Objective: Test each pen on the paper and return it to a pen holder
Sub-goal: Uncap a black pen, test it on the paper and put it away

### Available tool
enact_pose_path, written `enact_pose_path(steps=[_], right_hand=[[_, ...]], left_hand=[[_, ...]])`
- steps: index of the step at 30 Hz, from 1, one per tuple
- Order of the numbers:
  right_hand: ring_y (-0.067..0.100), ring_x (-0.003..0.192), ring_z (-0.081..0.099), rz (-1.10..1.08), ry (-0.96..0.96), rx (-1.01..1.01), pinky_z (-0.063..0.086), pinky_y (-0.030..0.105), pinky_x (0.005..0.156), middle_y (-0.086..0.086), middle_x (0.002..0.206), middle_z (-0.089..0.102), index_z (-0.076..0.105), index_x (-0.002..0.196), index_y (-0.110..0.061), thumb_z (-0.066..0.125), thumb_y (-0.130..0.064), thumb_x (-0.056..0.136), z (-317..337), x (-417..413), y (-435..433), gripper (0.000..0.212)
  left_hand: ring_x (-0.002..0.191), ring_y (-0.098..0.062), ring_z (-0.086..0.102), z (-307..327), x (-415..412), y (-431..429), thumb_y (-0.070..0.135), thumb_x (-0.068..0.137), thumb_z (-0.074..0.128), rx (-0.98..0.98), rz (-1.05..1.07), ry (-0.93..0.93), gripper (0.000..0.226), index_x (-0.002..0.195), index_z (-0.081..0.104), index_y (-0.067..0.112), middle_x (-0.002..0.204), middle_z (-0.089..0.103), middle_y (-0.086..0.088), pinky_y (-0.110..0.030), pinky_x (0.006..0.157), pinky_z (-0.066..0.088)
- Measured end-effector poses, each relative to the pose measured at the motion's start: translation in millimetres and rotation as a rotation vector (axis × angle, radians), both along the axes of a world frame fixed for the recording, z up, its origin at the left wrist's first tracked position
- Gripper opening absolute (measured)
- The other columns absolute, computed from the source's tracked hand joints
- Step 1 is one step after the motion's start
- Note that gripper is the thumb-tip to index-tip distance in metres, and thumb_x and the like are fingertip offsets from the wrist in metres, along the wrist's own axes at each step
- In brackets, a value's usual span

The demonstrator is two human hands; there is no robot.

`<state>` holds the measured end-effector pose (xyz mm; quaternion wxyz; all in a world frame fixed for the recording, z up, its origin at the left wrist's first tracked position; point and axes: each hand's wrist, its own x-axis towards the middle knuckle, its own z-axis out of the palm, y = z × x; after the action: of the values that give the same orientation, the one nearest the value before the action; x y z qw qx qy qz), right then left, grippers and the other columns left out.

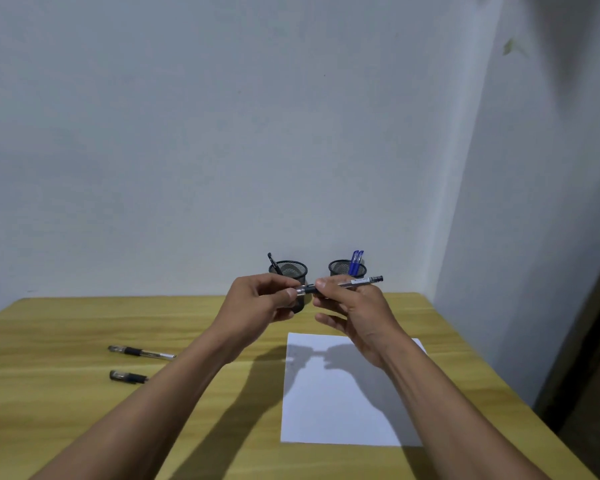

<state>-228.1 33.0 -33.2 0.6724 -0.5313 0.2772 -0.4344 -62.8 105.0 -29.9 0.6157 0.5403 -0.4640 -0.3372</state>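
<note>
I hold a clear-barrelled black pen (361, 282) level in the air above the table. My right hand (352, 308) grips its barrel and my left hand (260, 299) pinches the cap end. Below lies a white sheet of paper (340, 410). Two black mesh pen holders stand at the far edge: the left holder (291, 270) has one black pen in it, the right holder (343, 268) has two blue pens (355, 261). Two more black pens lie on the table at the left, one farther (141, 352), one nearer (127, 376) and partly hidden by my left forearm.
The wooden table (84, 323) stands in a corner, with a wall behind the holders and another wall close on the right. The table's right edge runs just past the paper.
</note>
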Motion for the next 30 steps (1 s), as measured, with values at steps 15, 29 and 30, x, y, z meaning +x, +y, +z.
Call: enact_pose_path(steps=[15, 29, 30], right_hand=[[0.022, 0.070, 0.048, -0.145, 0.344, -0.357, 0.041, 0.022, 0.054, 0.011, 0.075, 0.060, 0.079, 0.085, -0.005, 0.086, -0.005, 0.076, 28.9, -28.3, -8.0, 0.011], [0.013, 0.090, 0.058, -0.256, 0.925, -0.948, 0.048, 0.039, 0.090, -0.015, 0.082, 0.068, 0.078, 0.095, -0.029, 0.068, -0.028, 0.092, 35.0, -41.0, -8.5, 0.010], [0.015, 0.091, 0.059, -0.265, 0.938, -0.942, 0.048, 0.040, 0.090, -0.013, 0.085, 0.070, 0.077, 0.095, -0.028, 0.068, -0.027, 0.092, 36.4, -46.7, -8.7, 0.010]], left_hand=[[0.075, -0.019, 0.066, 4.6, 6.4, 3.3, 0.000, 0.089, 0.065, -0.002, 0.086, -0.119, 0.011, 0.091, 0.075, 0.004, 0.081, 0.070, -0.013, -0.041, 0.084, 0.060], [0.070, -0.007, 0.065, 9.2, -14.2, -4.7, 0.013, 0.087, 0.069, -0.026, 0.108, -0.370, 0.011, 0.090, 0.076, 0.021, 0.085, 0.075, 0.001, -0.025, 0.071, 0.052], [0.069, -0.003, 0.064, 9.5, -18.7, -7.1, 0.015, 0.087, 0.069, -0.031, 0.098, -0.406, 0.011, 0.092, 0.076, 0.023, 0.084, 0.075, 0.005, -0.023, 0.071, 0.050]])
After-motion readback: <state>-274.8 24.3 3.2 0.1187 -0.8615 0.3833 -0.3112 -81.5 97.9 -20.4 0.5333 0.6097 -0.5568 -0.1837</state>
